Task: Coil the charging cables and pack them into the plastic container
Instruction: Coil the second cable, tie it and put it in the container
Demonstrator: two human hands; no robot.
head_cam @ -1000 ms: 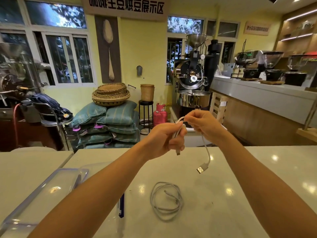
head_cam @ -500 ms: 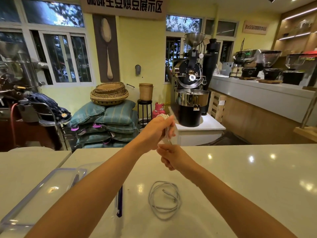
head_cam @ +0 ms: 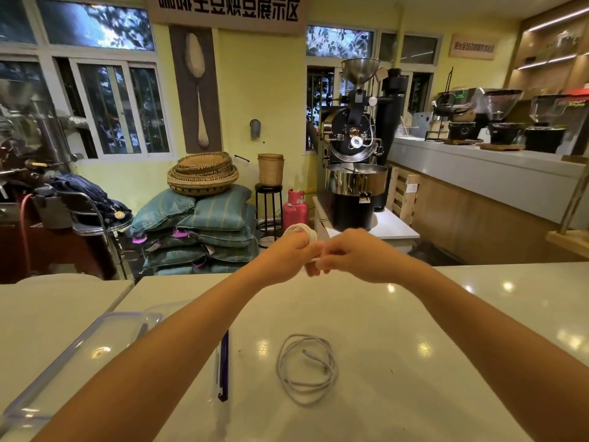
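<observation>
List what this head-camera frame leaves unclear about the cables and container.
- Held cable: only loops above the left hand show; both hands, right hand included, hide its ends.
- Plastic container: cut by the frame's left edge, partly behind the left forearm; contents unreadable.
- Coiled cable: connector type too small.

There were two hands point(head_cam: 288, 255) point(head_cam: 353, 253), two cables point(head_cam: 299, 231) point(head_cam: 307, 368), one container point(head_cam: 38, 384) and one worktop point(head_cam: 414, 314).

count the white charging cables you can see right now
2. One white cable is wound in the left hand, the right hand pinching its end. A coiled cable lies on the counter. The container is partly hidden.
</observation>
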